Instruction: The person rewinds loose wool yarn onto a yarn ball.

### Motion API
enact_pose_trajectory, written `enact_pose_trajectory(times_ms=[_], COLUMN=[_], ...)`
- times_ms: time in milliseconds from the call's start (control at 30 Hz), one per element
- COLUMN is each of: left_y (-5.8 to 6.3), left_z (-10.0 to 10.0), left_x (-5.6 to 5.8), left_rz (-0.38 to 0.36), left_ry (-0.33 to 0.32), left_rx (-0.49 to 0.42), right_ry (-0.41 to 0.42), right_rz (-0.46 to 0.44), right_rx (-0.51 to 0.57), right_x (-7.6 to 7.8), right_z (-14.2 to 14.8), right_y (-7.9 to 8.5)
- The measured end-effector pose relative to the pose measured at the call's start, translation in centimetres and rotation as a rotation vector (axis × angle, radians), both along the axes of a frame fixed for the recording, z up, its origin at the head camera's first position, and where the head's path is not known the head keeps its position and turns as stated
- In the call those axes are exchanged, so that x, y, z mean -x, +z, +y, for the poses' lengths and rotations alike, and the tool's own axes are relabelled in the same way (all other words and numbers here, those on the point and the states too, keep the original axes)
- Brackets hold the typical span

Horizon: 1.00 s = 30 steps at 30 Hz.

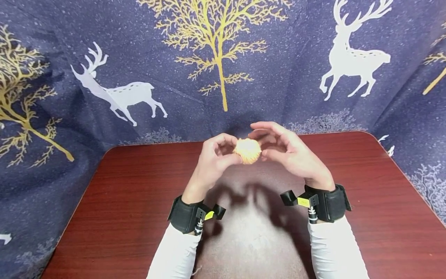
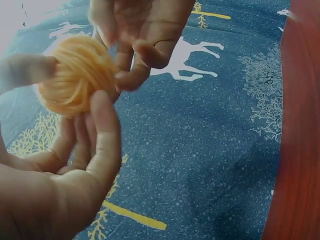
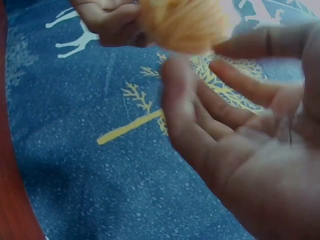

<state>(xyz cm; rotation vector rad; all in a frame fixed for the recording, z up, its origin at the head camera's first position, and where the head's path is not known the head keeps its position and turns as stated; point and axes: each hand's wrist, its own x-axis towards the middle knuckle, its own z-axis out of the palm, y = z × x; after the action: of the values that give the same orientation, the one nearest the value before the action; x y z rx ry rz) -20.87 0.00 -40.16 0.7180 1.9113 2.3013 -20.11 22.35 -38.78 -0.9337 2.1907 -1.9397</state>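
A small ball of yellow-orange yarn [image 1: 248, 150] is up in the air over the far part of the table. My left hand [image 1: 214, 159] pinches it from the left, thumb nearest me and fingers behind. In the left wrist view, fingers and thumb press opposite sides of the wound yarn ball [image 2: 77, 77]. To its right, my right hand [image 1: 294, 153] has loosely bent fingers and thumb spread around the ball's edge. The right wrist view shows the right fingertips close under the yarn [image 3: 182, 22], blurred; whether they touch it I cannot tell.
Beneath the hands is a reddish-brown wooden table [image 1: 139, 186] with a bright glare in its middle. A dark blue cloth [image 1: 195, 108] with white deer and golden trees hangs behind it and at the sides. Each wrist wears a black strap [image 1: 329, 203] with a small camera.
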Motion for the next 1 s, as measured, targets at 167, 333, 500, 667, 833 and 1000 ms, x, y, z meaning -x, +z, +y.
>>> enact_pose_trajectory(times_ms=[167,333,500,667,833,1000], left_y=[0.1,0.0,-0.3,-0.8,-1.5,-2.9], left_z=[-0.1,-0.7,-1.2,-1.2,-1.0,-0.6], left_x=[0.2,0.5,0.8,1.0,1.1,1.5], left_rz=[-0.036,-0.004,0.101,0.225,0.279,0.365], left_ry=[0.019,-0.019,-0.038,-0.006,0.071,0.153], left_rx=[0.081,0.111,0.230,0.389,0.547,0.785], right_ry=[0.058,0.010,-0.062,-0.130,-0.148,-0.114], right_rz=[0.023,-0.008,-0.074,-0.271,-0.319,-0.355], right_rx=[-0.091,-0.121,-0.135,-0.145,-0.239,-0.404], right_x=[0.1,0.4,1.0,1.3,1.9,2.8], right_z=[-0.5,-1.1,-1.3,-1.8,-2.6,-3.3], right_y=[-0.2,-0.6,-1.2,-1.6,-2.8,-5.0])
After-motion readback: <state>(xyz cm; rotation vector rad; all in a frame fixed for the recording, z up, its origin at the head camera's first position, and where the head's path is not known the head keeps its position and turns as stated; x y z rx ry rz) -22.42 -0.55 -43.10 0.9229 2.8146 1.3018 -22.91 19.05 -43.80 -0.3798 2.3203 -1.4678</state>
